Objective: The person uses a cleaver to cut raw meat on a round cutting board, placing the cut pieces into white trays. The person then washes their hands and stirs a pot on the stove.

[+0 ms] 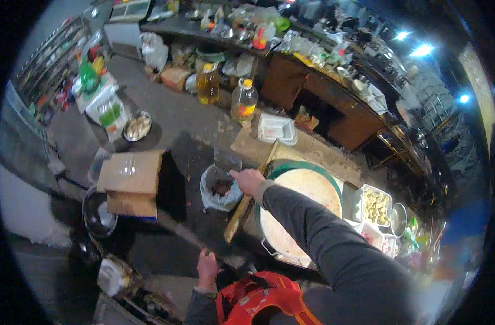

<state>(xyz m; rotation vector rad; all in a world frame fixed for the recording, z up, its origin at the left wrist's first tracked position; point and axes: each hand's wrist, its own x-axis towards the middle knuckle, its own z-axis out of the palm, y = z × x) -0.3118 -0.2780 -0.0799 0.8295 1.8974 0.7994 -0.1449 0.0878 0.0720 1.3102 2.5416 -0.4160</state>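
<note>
My right hand (249,181) reaches over the edge of a wooden strip beside a round pale chopping board (302,209). Its fingers meet a flat grey, blade-like thing (228,159), which they seem to grip; its handle is hidden. Just below that thing is a waste bin lined with a pale plastic bag (221,199), with dark reddish scraps inside. The board lies on a green-rimmed round base, a white metal handle at its near side. My left hand (207,268) is low, near a red apron (263,294), its fingers curled; whether it holds anything is unclear.
An open cardboard box (129,174) and dark basin (99,215) are to the left. Beyond are a metal bowl of pale pieces (137,126), oil bottles (208,87) and a white tray (276,129). Food containers (375,205) stand right of the board.
</note>
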